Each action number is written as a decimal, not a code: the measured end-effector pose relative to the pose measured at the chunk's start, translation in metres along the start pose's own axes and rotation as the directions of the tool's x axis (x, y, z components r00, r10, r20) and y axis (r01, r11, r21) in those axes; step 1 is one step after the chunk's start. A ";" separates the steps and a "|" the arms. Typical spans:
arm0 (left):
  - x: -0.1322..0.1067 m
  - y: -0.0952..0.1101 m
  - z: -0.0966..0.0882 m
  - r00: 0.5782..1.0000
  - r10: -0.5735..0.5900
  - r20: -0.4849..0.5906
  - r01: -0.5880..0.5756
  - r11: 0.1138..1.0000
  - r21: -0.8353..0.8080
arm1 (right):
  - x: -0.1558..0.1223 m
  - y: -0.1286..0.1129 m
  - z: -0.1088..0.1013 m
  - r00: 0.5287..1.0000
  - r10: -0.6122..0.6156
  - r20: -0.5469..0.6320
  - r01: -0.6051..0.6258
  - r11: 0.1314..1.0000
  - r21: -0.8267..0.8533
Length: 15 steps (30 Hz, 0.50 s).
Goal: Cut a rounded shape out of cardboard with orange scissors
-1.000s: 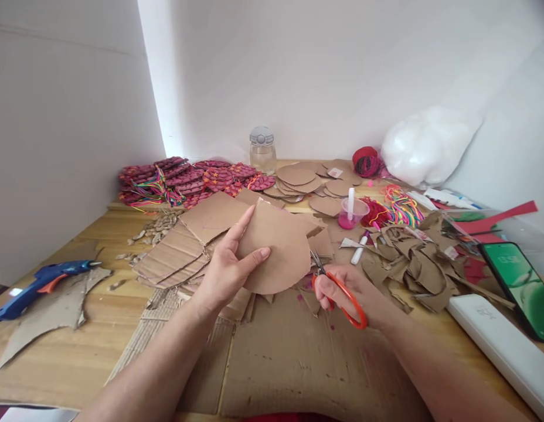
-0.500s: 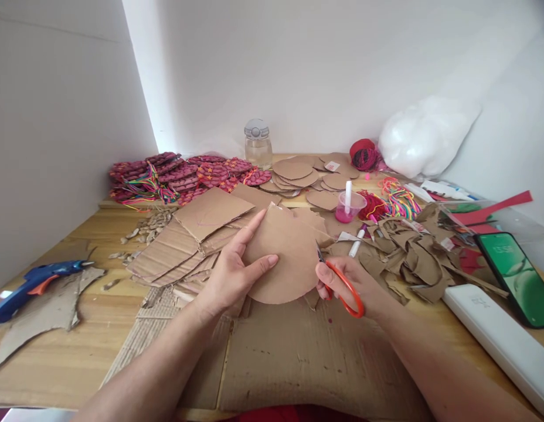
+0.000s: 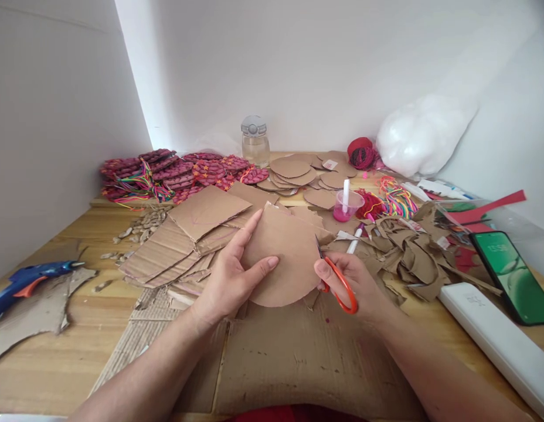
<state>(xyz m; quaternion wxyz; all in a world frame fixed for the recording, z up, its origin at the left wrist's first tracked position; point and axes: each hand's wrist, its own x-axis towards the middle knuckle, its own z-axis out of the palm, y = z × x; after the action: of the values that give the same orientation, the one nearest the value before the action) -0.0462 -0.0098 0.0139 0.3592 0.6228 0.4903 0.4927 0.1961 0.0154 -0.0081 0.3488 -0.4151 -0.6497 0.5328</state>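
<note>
With its thumb spread well away from the forefinger, my left hand [image 3: 230, 278] grips a broad brown cardboard piece [image 3: 285, 252] with a rounded lower edge: thumb on the front face, forefinger along the left edge, remaining fingers mostly hidden. The piece is right in front of me, between my hands. At its right edge are the blades of orange-handled metal scissors [image 3: 352, 293]; how far apart they stand I cannot tell. My right hand [image 3: 366, 290] is curled around the handles. Farther right lie crumpled brown cardboard scraps [image 3: 419, 258], a long white block-shaped case [image 3: 487, 334] and a black-edged phone with a green screen [image 3: 516, 281].
</note>
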 end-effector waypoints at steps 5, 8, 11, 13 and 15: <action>-0.001 0.001 0.001 1.000 0.007 -0.004 -0.007 1.000 0.008 | 0.000 0.000 0.000 0.999 0.023 -0.024 -0.023 1.000 0.004; -0.001 0.001 0.001 1.000 0.006 -0.009 -0.006 1.000 0.012 | -0.001 0.000 0.002 0.998 0.060 -0.023 -0.060 0.998 0.030; -0.001 0.000 0.001 1.000 0.001 -0.006 -0.001 1.000 0.008 | -0.002 -0.004 0.004 0.996 0.078 -0.031 -0.078 0.997 0.017; -0.001 0.000 0.001 1.000 -0.002 0.000 0.002 1.000 0.008 | -0.003 -0.006 0.005 0.996 0.080 -0.036 -0.080 0.997 -0.003; -0.002 -0.001 0.001 1.000 -0.002 -0.002 0.002 1.000 0.013 | -0.004 -0.008 0.005 0.996 0.083 -0.044 -0.084 0.996 -0.019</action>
<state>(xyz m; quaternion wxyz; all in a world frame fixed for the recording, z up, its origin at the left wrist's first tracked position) -0.0454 -0.0111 0.0126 0.3552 0.6241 0.4944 0.4898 0.1920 0.0090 -0.0014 0.3359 -0.4570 -0.6296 0.5310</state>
